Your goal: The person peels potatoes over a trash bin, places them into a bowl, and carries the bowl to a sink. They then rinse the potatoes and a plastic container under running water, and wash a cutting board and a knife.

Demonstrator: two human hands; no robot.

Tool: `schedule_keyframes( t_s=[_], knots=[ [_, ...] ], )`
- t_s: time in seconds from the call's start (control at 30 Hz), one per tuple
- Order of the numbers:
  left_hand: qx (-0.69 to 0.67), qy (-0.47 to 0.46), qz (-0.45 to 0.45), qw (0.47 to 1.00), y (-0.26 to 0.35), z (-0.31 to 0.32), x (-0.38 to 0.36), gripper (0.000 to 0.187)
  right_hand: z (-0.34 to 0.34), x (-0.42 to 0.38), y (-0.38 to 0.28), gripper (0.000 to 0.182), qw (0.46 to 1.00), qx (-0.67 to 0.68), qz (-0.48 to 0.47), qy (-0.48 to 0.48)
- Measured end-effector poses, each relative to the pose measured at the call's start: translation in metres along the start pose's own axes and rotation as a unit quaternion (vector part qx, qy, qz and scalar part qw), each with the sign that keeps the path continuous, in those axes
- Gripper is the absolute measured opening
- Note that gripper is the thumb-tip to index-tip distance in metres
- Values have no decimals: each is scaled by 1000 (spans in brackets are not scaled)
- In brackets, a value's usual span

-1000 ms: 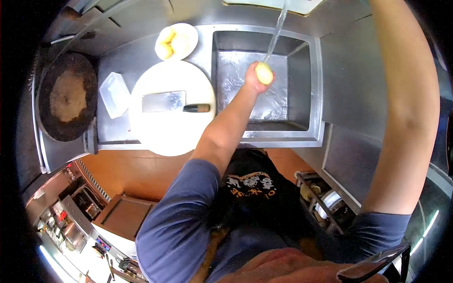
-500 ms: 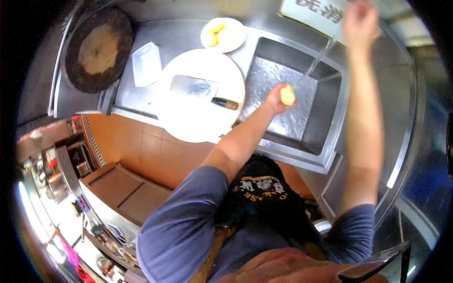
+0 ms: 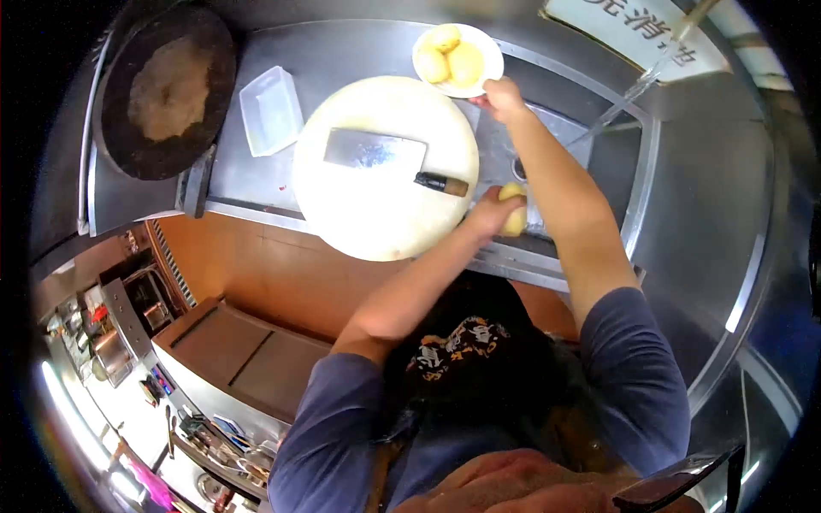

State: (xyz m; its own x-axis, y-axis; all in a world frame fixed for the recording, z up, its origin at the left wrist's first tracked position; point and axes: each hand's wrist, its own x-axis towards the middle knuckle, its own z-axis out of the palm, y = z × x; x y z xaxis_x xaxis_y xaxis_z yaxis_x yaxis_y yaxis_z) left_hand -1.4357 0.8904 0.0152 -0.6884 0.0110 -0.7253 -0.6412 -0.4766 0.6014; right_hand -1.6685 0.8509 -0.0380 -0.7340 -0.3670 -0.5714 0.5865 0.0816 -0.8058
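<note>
My left hand [image 3: 491, 215] is closed around a peeled yellow potato [image 3: 515, 225] over the near left part of the sink [image 3: 652, 162]. My right hand [image 3: 506, 101] grips the near right rim of a white plate [image 3: 493, 58], fingers partly hidden beneath it. Three peeled potatoes [image 3: 466, 65] lie on that plate, which is at the sink's far left corner by the board. Left of both hands, a cleaver [image 3: 376, 152] rests flat on a round white cutting board [image 3: 368, 227], its handle toward the sink.
Water runs from a tap [image 3: 691, 19] into the sink. A translucent plastic container [image 3: 271, 111] sits on the steel counter [image 3: 321, 51], left of the board. Farther left is a large dark wok [image 3: 167, 94]. A sign [image 3: 637, 30] hangs behind the sink.
My right hand has come down from the tap to the plate, which has shifted right toward the sink. My left hand has drawn the potato back from the water stream, nearer the board.
</note>
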Motion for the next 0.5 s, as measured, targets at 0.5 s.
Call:
schedule_keyframes(
  t_s=[0.5],
  knots=[
    [-10,212,254,944,-9,-148,-91,50,-238,-90,252,26,980,-97,136,110]
  ],
)
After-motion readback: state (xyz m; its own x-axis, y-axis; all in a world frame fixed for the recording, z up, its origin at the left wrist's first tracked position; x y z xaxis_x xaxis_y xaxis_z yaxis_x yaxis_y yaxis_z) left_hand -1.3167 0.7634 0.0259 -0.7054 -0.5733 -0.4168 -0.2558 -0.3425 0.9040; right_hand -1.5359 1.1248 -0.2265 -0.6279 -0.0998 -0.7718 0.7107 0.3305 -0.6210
